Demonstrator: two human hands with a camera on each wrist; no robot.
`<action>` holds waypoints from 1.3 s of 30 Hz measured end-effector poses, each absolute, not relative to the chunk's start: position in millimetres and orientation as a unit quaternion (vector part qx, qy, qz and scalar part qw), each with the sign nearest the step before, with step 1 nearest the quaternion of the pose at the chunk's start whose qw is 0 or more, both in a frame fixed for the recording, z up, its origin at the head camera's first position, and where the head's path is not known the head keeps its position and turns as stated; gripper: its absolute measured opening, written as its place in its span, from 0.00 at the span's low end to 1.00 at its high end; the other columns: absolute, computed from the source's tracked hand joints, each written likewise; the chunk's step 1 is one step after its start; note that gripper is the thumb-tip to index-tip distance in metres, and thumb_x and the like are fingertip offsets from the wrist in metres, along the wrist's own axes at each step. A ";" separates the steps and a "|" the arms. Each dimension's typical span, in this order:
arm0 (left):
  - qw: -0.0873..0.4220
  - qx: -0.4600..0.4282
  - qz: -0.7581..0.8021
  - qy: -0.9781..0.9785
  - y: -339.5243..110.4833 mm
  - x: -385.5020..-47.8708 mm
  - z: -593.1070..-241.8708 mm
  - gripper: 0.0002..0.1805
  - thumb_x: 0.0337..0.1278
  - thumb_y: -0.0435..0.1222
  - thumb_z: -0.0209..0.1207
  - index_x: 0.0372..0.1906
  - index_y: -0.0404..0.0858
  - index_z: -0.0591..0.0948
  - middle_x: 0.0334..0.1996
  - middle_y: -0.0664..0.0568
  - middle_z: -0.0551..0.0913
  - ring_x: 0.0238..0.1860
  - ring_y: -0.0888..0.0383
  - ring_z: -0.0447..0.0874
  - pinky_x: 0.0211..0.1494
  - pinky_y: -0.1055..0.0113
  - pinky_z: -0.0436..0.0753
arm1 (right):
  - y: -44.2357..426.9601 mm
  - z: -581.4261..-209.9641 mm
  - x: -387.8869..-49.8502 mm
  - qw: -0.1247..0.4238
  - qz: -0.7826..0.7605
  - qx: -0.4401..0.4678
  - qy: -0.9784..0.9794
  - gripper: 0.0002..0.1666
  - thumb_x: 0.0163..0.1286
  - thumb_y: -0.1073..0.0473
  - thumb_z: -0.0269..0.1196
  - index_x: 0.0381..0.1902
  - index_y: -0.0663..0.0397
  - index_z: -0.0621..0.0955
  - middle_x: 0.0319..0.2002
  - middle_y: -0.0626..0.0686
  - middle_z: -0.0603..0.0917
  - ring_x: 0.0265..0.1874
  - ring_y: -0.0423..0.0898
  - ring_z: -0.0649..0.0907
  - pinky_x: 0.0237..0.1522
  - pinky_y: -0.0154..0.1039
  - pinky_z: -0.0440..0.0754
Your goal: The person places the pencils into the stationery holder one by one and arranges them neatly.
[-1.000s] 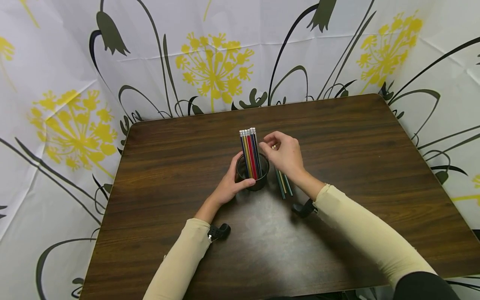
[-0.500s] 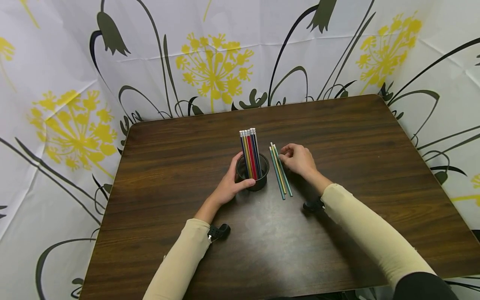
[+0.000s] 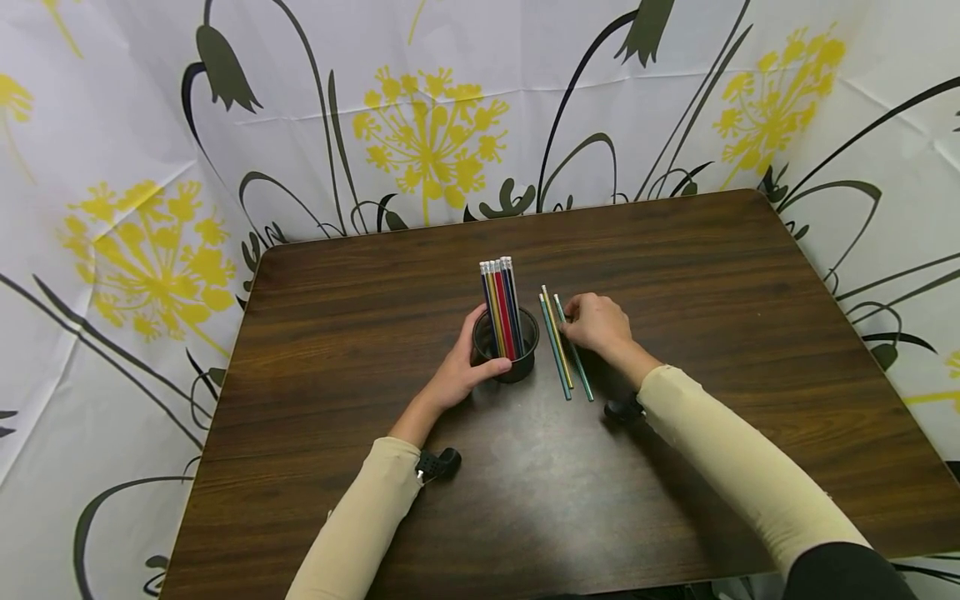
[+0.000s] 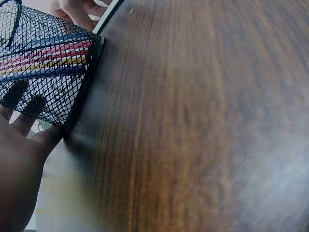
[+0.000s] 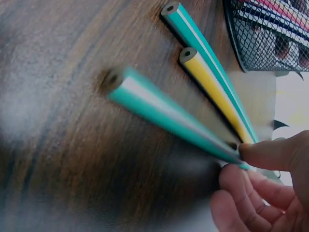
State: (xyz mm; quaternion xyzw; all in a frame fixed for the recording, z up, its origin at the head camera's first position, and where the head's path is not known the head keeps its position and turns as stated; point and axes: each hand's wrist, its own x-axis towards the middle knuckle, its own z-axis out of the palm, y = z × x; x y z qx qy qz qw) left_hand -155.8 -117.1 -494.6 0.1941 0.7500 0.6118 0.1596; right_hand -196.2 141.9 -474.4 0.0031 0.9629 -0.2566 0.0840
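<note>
A black mesh cup (image 3: 517, 369) stands on the table with several pencils (image 3: 501, 308) upright in it, dark blue, red and yellow. My left hand (image 3: 456, 371) grips the cup's left side, its thumb across the near side; the left wrist view shows the mesh (image 4: 46, 63) beside that hand (image 4: 21, 164). Right of the cup lie a green pencil (image 3: 555, 348) and a yellow one (image 3: 561, 354). Another green pencil (image 3: 581, 371) is pinched between thumb and fingers of my right hand (image 3: 600, 325). In the right wrist view its unsharpened end (image 5: 145, 99) points away from the hand (image 5: 270, 183).
The brown wooden table (image 3: 360, 325) reaches back to a white cloth (image 3: 300, 142) with yellow and dark green plant prints. A black wrist device (image 3: 438, 464) is on the left wrist, another (image 3: 624, 410) at the right.
My right hand moved right, away from the cup, down to the loose pencils. It has taken hold of the rightmost green one, which now lies slightly apart from the others. The left hand stayed put.
</note>
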 end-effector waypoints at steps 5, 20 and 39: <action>0.147 0.198 0.613 0.751 -116.9 -154.4 -494.7 0.48 0.61 0.36 0.63 0.76 0.61 0.47 0.71 0.51 0.61 0.68 0.51 0.63 0.69 0.44 0.60 | 140.0 -470.1 -194.0 0.089 -0.234 0.009 0.968 0.14 0.61 0.53 0.67 0.43 0.51 0.85 0.37 0.52 0.85 0.37 0.54 0.82 0.40 0.55 0.79; 0.145 0.205 0.622 0.742 -116.6 -155.0 -495.4 0.47 0.61 0.37 0.64 0.76 0.62 0.48 0.70 0.51 0.62 0.68 0.53 0.64 0.69 0.45 0.61 | 142.4 -433.5 -188.4 -0.020 -0.323 0.010 0.946 0.12 0.63 0.54 0.64 0.44 0.49 0.85 0.33 0.47 0.87 0.30 0.48 0.83 0.33 0.49 0.77; 0.164 0.208 0.639 0.722 -116.4 -152.6 -485.9 0.47 0.63 0.29 0.60 0.78 0.50 0.45 0.71 0.44 0.60 0.69 0.45 0.61 0.69 0.41 0.59 | 105.3 -363.4 -157.7 -0.262 -0.503 -0.190 0.802 0.13 0.64 0.61 0.67 0.47 0.57 0.83 0.33 0.48 0.86 0.26 0.40 0.85 0.27 0.37 0.83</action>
